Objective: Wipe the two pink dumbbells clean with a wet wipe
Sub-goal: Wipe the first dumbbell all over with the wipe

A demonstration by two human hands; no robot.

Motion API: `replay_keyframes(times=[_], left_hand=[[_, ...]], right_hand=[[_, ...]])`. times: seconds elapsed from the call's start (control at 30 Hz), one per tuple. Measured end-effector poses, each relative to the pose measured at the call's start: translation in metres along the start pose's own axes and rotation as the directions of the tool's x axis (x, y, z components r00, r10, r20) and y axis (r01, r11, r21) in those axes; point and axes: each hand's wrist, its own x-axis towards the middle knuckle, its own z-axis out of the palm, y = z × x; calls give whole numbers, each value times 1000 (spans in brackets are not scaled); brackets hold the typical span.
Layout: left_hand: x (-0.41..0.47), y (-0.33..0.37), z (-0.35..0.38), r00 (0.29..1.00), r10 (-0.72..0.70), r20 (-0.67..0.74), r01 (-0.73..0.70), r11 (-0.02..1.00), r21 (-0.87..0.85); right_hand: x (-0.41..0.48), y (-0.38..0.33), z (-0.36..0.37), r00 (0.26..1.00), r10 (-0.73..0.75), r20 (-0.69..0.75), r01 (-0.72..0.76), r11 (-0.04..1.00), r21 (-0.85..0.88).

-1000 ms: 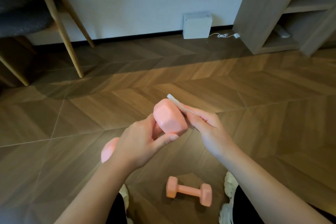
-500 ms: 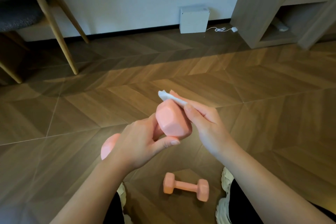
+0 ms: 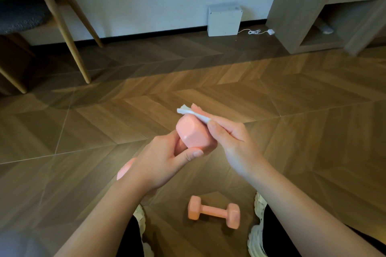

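So the small pink hex-headed dumbbell (image 3: 194, 132) is up in the air in front of the person, roughly mid-frame. It's tilted, with one blocky head pointing up and away and the other head poking out low on the left, behind the wrist. The left hand (image 3: 160, 158) has its fingers and thumb wrapped round the handle right under the upper head, thumb tip lying against that head's lower edge.

The folded white wet wipe (image 3: 193, 113) sits against the top far edge of the upper head. It's pinched in the fingers of the right hand (image 3: 231, 142), and a crumpled bit of wipe sticks out past the fingertips to the left.

The second pink dumbbell (image 3: 214, 212), same shape, lies on its side on the brown chevron-pattern wooden floor (image 3: 313, 131). It's down between the person's chunky white shoes (image 3: 255, 240), with neither hand on it.

Further back, a square white box (image 3: 224, 20) stands on the floor against the pale wall. A thin white cable (image 3: 253, 31) lies just beside it, running right towards a light wooden shelf unit (image 3: 296, 16). Top left there are pale wooden chair legs (image 3: 62, 33) and a dark grey cushion (image 3: 20, 12) on the seat above them.
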Motion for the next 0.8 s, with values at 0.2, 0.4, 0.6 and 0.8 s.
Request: replay_keyframes(times=[0.2, 0.4, 0.6, 0.8], left_hand=[[0, 4, 0, 999, -25, 23, 26, 999, -47], [2, 4, 0, 997, -76, 27, 78, 994, -77], [4, 1, -1, 992, -123, 38, 128, 982, -140], [4, 3, -1, 993, -117, 19, 118, 981, -155]], right_hand=[[0, 1, -1, 1000, 5, 10, -5, 1000, 1], [-4, 1, -2, 1000, 8, -11, -8, 1000, 5], [-6, -4, -2, 1000, -16, -1, 16, 999, -39], [-8, -8, 0, 1000, -26, 4, 27, 997, -68]])
